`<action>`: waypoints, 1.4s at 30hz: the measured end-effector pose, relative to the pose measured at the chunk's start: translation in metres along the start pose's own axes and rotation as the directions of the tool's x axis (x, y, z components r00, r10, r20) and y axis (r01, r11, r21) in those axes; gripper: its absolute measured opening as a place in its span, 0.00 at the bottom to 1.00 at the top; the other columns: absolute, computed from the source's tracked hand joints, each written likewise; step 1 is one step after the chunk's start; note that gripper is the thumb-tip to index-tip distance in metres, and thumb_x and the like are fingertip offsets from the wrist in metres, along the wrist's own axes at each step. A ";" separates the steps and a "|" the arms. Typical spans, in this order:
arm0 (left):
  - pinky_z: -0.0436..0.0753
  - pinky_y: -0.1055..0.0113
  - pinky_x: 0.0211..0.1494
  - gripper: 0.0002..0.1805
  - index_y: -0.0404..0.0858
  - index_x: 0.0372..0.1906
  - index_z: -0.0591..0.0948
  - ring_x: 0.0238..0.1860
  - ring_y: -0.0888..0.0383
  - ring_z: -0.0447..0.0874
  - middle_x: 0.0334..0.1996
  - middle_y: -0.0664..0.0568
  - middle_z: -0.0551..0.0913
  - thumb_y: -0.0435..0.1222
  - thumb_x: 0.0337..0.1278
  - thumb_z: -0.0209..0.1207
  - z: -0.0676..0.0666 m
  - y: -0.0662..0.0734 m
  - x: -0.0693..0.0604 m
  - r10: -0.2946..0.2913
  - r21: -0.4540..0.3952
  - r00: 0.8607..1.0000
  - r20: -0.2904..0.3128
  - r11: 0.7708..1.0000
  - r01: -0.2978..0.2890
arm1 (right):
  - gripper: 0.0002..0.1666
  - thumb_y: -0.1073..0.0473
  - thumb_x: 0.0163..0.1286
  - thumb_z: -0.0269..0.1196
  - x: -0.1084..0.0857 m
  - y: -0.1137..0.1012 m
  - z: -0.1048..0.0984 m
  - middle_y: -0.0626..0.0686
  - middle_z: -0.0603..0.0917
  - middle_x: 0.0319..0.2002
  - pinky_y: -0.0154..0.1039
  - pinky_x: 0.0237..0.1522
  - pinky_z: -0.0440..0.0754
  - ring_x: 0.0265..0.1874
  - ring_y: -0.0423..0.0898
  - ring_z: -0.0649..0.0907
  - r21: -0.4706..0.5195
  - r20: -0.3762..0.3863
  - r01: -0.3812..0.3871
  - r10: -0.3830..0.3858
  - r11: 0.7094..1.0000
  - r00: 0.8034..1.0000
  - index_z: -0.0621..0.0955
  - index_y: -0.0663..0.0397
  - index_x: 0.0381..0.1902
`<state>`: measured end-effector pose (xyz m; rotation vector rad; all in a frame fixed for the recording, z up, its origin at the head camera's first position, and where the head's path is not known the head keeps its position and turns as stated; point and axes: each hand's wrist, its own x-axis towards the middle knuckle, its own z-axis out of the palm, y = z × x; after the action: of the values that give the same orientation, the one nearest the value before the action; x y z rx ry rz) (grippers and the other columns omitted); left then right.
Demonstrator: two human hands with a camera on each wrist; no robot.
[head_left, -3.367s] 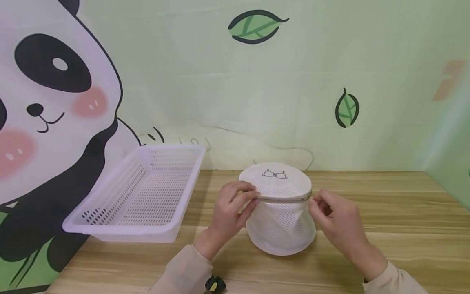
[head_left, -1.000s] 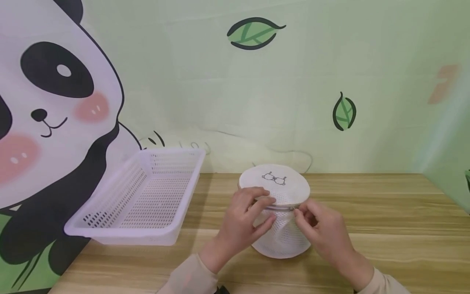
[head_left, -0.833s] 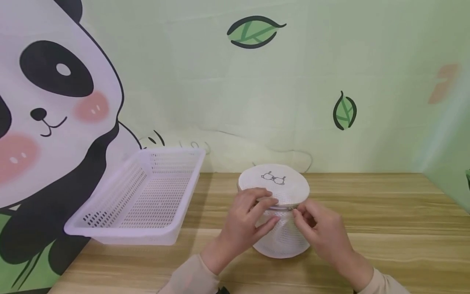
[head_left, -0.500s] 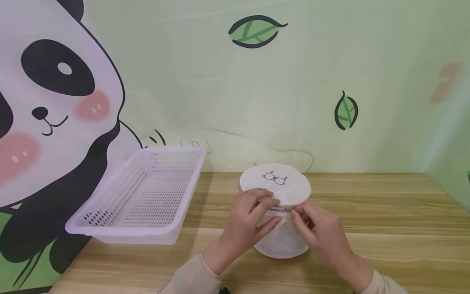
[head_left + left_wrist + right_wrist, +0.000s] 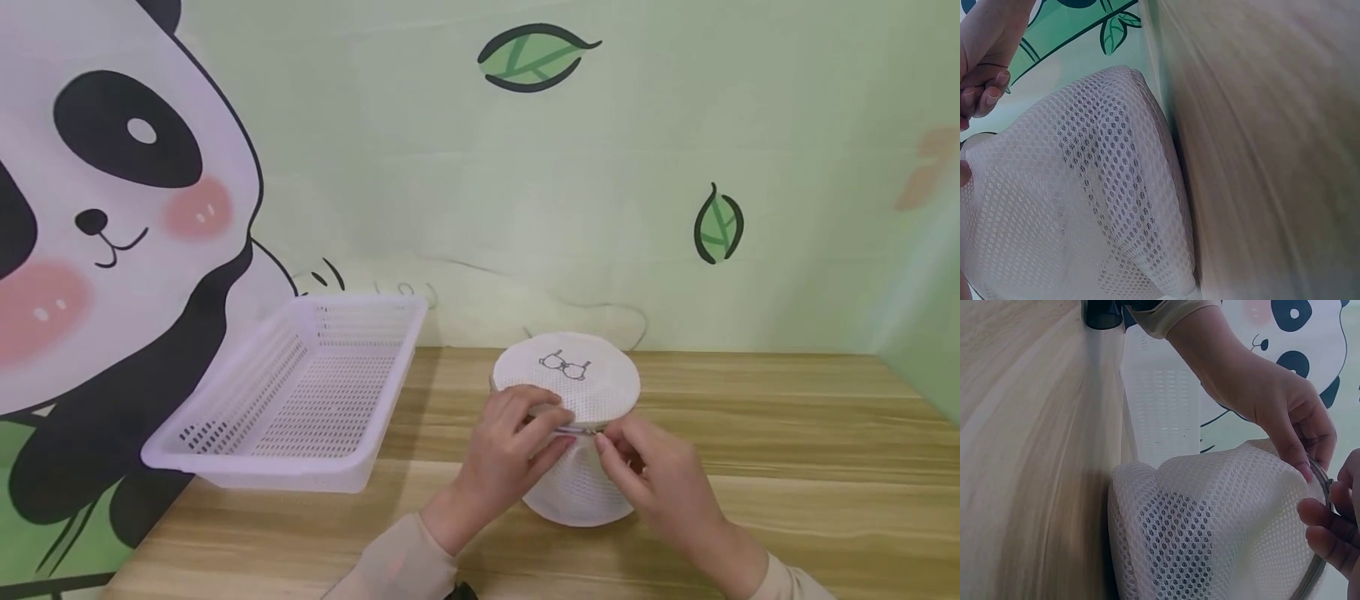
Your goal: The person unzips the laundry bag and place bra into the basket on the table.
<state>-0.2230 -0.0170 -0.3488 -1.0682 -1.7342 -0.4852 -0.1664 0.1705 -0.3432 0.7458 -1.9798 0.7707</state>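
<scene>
A white mesh laundry bag [image 5: 581,487], round and upright, stands on the table with a glasses-like line drawing on its flat lid [image 5: 566,375]. A zipper [image 5: 577,430] runs round the edge below the lid. My left hand [image 5: 506,437] grips the front rim, fingertips on the lid and thumb below the zipper. Close to its right, my right hand [image 5: 660,467] pinches the zipper pull, which the fingers mostly hide. In the right wrist view, the left hand [image 5: 1272,403] holds the rim near the dark zipper line. The left wrist view shows the mesh side [image 5: 1104,181] bulging and creased.
To the left, a white perforated plastic basket [image 5: 375,433] sits on the wooden table [image 5: 810,500]. Behind the table hangs a green backdrop [image 5: 420,167] with a panda and leaves. A small black object [image 5: 461,592] is near the left sleeve.
My right hand has drawn the zipper pull leftward from the right side to the front. My left hand has shifted right along the rim, and the lid's drawing has turned slightly.
</scene>
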 end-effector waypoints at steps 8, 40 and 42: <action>0.80 0.65 0.50 0.10 0.43 0.35 0.83 0.43 0.56 0.82 0.39 0.52 0.82 0.40 0.46 0.70 0.001 -0.001 0.000 0.012 0.014 1.000 -0.023 1.000 -0.012 | 0.11 0.69 0.55 0.64 0.000 0.001 0.001 0.37 0.72 0.19 0.19 0.21 0.69 0.21 0.27 0.69 -0.022 0.028 0.009 -0.009 1.000 1.000 0.75 0.49 0.26; 0.80 0.65 0.47 0.08 0.43 0.33 0.83 0.41 0.56 0.82 0.38 0.52 0.83 0.39 0.46 0.69 0.003 -0.005 -0.003 0.005 0.031 1.000 -0.029 1.000 -0.004 | 0.13 0.70 0.50 0.65 -0.001 -0.001 0.001 0.35 0.72 0.17 0.18 0.20 0.68 0.20 0.25 0.68 -0.106 0.058 -0.038 0.045 0.994 0.997 0.76 0.46 0.22; 0.81 0.64 0.48 0.08 0.43 0.33 0.83 0.41 0.56 0.82 0.38 0.52 0.83 0.39 0.47 0.69 0.003 -0.005 -0.003 0.003 0.030 0.999 -0.032 1.000 -0.002 | 0.13 0.70 0.50 0.65 -0.001 0.000 0.001 0.35 0.72 0.17 0.18 0.20 0.68 0.20 0.25 0.68 -0.106 0.058 -0.041 0.047 0.994 0.997 0.76 0.46 0.22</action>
<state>-0.2283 -0.0187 -0.3525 -1.0362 -1.7071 -0.4707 -0.1659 0.1700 -0.3443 0.6731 -2.0803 0.6715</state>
